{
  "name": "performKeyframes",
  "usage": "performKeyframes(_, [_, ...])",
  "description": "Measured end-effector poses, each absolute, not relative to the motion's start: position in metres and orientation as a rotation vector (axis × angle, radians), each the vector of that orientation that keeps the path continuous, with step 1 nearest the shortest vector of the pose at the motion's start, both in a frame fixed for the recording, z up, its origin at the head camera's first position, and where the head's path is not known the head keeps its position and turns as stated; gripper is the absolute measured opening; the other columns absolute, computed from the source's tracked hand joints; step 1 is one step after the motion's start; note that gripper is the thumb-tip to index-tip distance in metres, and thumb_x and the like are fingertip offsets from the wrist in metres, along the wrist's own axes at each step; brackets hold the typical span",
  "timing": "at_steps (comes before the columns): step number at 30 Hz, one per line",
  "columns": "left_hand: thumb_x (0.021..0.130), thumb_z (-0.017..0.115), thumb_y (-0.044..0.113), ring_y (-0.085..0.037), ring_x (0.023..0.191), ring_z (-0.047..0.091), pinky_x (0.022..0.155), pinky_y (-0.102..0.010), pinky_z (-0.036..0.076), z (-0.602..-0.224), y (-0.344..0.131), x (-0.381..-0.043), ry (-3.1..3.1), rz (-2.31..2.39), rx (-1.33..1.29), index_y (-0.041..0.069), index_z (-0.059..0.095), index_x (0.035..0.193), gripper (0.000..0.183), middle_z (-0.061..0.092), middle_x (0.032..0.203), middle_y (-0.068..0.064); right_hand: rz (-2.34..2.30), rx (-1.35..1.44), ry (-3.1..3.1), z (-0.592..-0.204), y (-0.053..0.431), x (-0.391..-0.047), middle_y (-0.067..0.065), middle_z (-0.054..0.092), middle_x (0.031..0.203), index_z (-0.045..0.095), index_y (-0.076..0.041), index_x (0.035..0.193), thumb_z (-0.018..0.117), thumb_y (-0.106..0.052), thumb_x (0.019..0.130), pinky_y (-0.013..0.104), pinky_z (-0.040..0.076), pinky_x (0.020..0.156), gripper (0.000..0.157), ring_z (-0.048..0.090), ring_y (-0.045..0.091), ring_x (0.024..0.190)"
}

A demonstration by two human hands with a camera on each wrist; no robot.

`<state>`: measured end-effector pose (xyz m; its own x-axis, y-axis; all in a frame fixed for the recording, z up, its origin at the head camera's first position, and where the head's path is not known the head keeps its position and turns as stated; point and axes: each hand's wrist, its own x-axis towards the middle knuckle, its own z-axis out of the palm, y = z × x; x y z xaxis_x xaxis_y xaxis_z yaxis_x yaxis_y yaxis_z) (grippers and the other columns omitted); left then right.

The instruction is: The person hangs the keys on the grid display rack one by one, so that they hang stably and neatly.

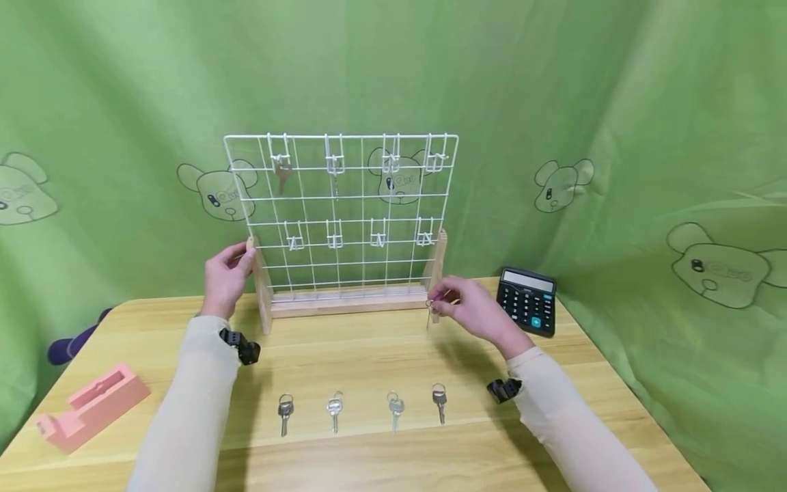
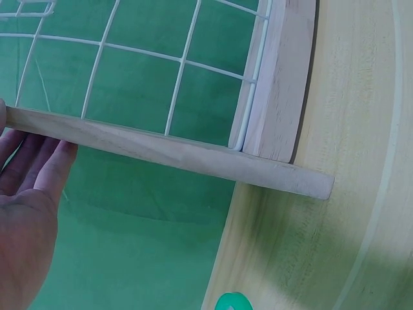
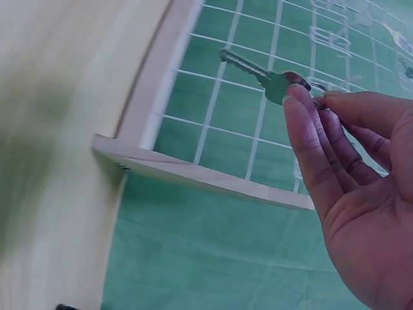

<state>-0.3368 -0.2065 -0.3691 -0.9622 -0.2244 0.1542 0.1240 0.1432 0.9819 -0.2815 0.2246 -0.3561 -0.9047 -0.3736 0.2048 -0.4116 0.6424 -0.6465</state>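
Note:
A white wire grid [image 1: 363, 198] stands in a wooden frame [image 1: 344, 305], with two rows of small white hooks. My left hand [image 1: 226, 277] grips the left wooden post [image 2: 161, 152], thumb on one side and fingers on the other. Near the right post, my right hand [image 1: 470, 307] pinches a key [image 3: 274, 82] by its ring, the blade pointing away from the fingers. A key [image 1: 283, 176] hangs on the top-left hook, and another, seen edge-on, hangs from the hook beside it [image 1: 335, 164]. In the head view, several keys with rings lie in a row on the table, including one dark-headed key [image 1: 285, 412].
A black calculator [image 1: 527, 301] lies at the table's back right. At the left is a pink tape-dispenser-shaped holder [image 1: 95, 406]. Something purple [image 1: 74, 345] shows beyond the table's left edge. Green curtain [image 1: 516, 102] closes off the back and right.

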Motion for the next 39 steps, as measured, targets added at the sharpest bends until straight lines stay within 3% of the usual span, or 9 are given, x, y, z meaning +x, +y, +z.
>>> performKeyframes(21, [0.101,0.058,0.024,-0.029,0.126,0.051,0.103,-0.03,0.046,-0.368,-0.206,-0.336,-2.136,-1.921,0.093,0.002,0.046,0.143,0.049,0.05,0.141,-0.019,1.231,0.578,-2.631,-0.29,0.225,-0.289,0.01,0.067,0.098,0.066,-0.002,0.107,0.068,-0.003,0.092,0.037,0.059,0.078,0.016,0.065,0.025,0.089])
performKeyframes(30, [0.101,0.056,0.023,-0.03,0.126,0.051,0.104,-0.032,0.046,-0.369,-0.207,-0.336,-2.167,-1.896,0.087,0.003,0.046,0.143,0.047,0.05,0.141,-0.019,1.333,0.56,-2.516,-0.269,0.221,-0.296,0.014,0.068,0.098,0.066,0.001,0.109,0.067,-0.004,0.093,0.026,0.059,0.077,0.017,0.066,0.025,0.087])
performKeyframes(39, [0.101,0.056,0.022,-0.029,0.126,0.051,0.104,-0.031,0.046,-0.37,-0.206,-0.338,-2.155,-1.891,0.084,0.002,0.047,0.143,0.047,0.05,0.141,-0.019,1.385,0.485,-2.405,-0.254,0.218,-0.303,0.014,0.067,0.099,0.066,-0.001,0.11,0.066,-0.002,0.092,0.025,0.058,0.077,0.018,0.066,0.026,0.087])
